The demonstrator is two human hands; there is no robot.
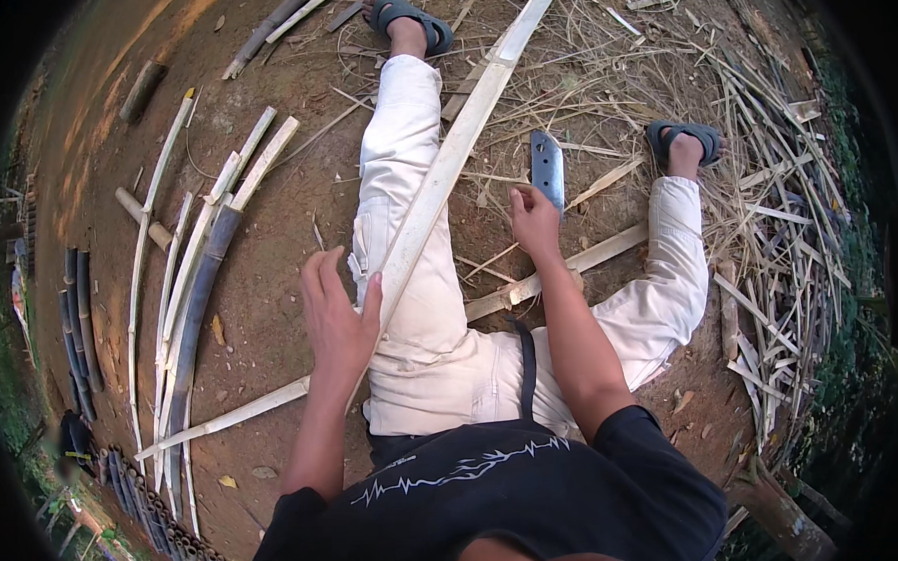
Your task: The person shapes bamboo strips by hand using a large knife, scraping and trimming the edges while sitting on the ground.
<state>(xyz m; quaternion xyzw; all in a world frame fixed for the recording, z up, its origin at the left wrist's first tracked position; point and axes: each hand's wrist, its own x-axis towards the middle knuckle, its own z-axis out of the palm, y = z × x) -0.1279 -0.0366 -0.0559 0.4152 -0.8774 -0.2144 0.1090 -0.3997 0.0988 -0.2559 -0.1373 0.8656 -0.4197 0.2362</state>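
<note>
A long, pale split bamboo strip [450, 172] lies slantwise over my left thigh and runs up past my left foot. My left hand [336, 309] is beside its near part, fingers stretched and apart, with the thumb at the strip's edge. In my right hand [536, 221] is a cleaver [547, 168], its broad grey blade pierced by a few holes and pointing away from me. The fingers are closed at the blade's near end; the handle is hidden. The cleaver is held between my spread legs, right of the bamboo strip.
Another bamboo piece [606, 258] crosses the ground beneath my right leg. Several split lengths [196, 260] lie at left, near dark bamboo poles [82, 323]. A heap of thin slivers [765, 279] spreads along the right, with shavings [580, 78] ahead.
</note>
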